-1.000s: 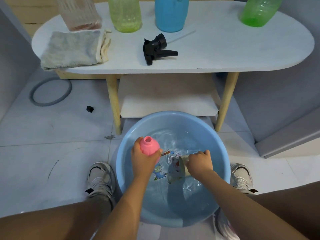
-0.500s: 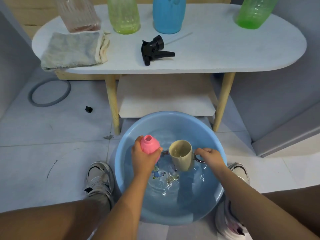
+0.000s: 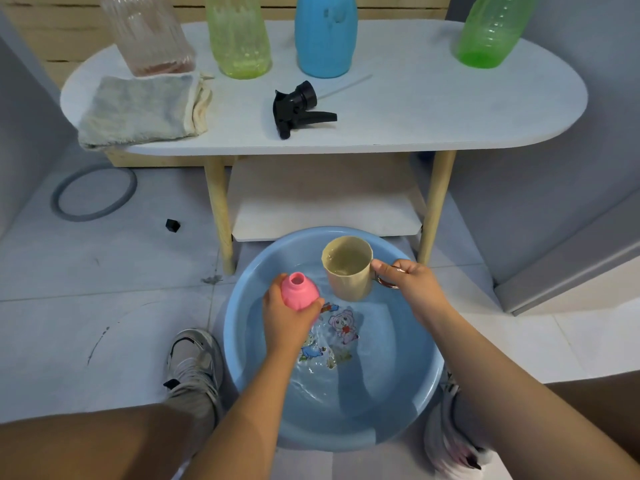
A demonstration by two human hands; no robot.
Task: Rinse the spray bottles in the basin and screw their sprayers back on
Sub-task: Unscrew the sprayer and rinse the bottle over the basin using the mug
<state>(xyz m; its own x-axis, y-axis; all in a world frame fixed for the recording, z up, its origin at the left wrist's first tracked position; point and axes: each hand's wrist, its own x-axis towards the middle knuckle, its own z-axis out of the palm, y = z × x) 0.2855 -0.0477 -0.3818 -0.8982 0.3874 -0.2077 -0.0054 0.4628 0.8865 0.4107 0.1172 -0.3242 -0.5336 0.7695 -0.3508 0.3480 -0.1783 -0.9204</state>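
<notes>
Two bare hands work over a blue basin (image 3: 242,358) of water on a tiled floor. Left hand (image 3: 287,318) grips a pink bottle (image 3: 298,292), its open neck up and no sprayer on it, over the basin's left side. Right hand (image 3: 412,282) pinches the handle of a beige cup (image 3: 349,271), held upright with water in it, above the basin's far rim and just right of the bottle. Cartoon figures show on the basin's bottom through the water. Behind the basin stands a white oval table (image 3: 450,109). On it, a black sprayer (image 3: 298,109) lies near the front edge at the middle, a grey cloth (image 3: 138,110) is folded at the left end, and four bottles stand along the back edge: clear (image 3: 152,36), pale green (image 3: 240,36), blue (image 3: 325,36) and, toward the right end, bright green (image 3: 491,32). One shoe (image 3: 194,362) rests left of the basin.
</notes>
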